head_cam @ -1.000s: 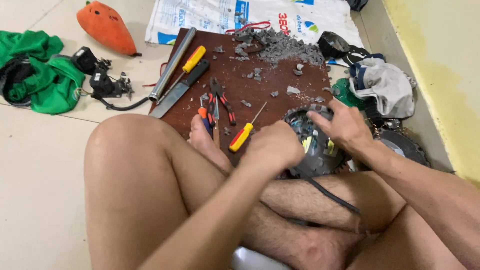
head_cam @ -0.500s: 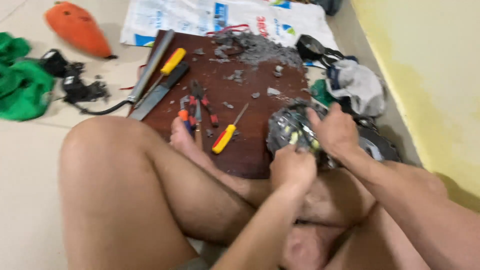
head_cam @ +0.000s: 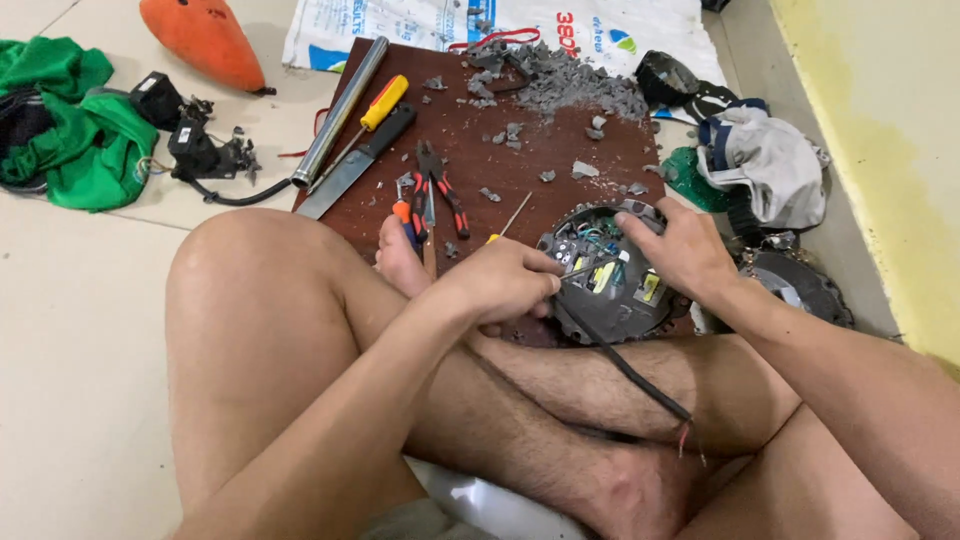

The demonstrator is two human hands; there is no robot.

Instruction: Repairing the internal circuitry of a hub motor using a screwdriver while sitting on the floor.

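Head view: half a second ago the left hand (head_cam: 500,285) was lower, under the round gray part (head_cam: 608,275). Now it sits at the left edge of that part, near the middle of the frame. The right hand (head_cam: 680,250) has stayed on the part's upper right edge. The picture also shows more of the floor on the left than before, so the green cloth (head_cam: 80,140) is in full view.

The round gray part lies flat, with its open side facing up. Small colored bits and wires show inside it. It is round, so it has no long side. A black cable (head_cam: 625,365) comes out of its lower left and runs down toward the lower right of the frame, across the leg.

The part sits between the two hands. The left fingers are curled tight at its left rim, and I cannot tell what they pinch. The right fingers are spread and press on the top rim, gripping it.

The part rests on the lower right corner of the brown board (head_cam: 560,150). Red pliers (head_cam: 440,190) and a yellow screwdriver (head_cam: 375,110) lie on the board, up and left of the hands.
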